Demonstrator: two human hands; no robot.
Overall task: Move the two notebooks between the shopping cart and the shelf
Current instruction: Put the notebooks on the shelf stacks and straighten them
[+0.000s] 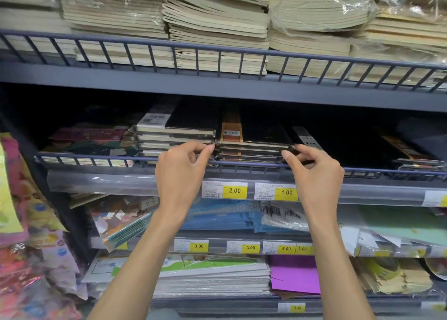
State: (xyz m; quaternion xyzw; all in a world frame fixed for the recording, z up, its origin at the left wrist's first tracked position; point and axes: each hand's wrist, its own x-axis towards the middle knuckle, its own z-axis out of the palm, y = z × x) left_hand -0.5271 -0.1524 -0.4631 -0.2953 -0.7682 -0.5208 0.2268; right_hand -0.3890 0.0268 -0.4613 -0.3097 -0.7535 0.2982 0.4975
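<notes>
A stack of black notebooks with an orange band lies on the middle shelf, behind its wire rail. My left hand pinches the stack's left corner with thumb and fingers. My right hand pinches the right corner of the same stack. Both hands reach over the rail. How many notebooks are gripped I cannot tell. No shopping cart is in view.
A taller pile of black notebooks sits just left of the stack, and more dark notebooks lie to the right. Cream notebook piles fill the upper shelf. Price tags line the shelf edge; coloured books fill lower shelves.
</notes>
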